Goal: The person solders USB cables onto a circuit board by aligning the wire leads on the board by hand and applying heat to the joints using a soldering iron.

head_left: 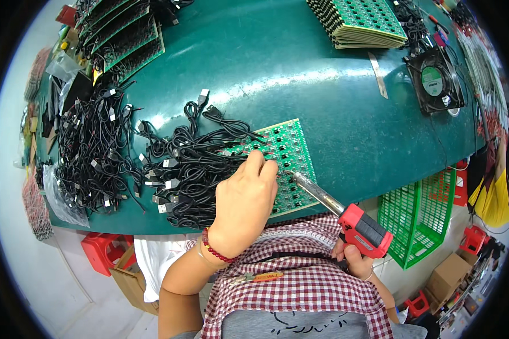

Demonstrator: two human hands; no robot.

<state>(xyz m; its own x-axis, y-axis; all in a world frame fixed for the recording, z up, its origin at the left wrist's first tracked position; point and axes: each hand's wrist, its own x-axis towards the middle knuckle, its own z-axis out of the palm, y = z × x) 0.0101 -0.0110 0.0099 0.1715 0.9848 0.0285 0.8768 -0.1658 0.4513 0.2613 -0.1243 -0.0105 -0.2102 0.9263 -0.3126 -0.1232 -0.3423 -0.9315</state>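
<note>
A green circuit board [291, 144] lies on the bench with rows of small parts on it. Black USB cables [195, 141] stretch over its left side, and some red wire ends meet the board. My left hand [246, 195] is closed in a pinch above the board; whatever is between its fingertips is hidden. My right hand [356, 261], low at the right, grips a red and black soldering iron [365, 231]. The iron's metal barrel slants up and left, its tip at the board near my left fingertips.
Another heap of USB cables [93, 152] lies left. Board stacks stand at far left [127, 51] and far right [365, 20]. A blade [378, 75] and a black fan [434, 80] are on the right. Below the edge stands a green basket [415, 220].
</note>
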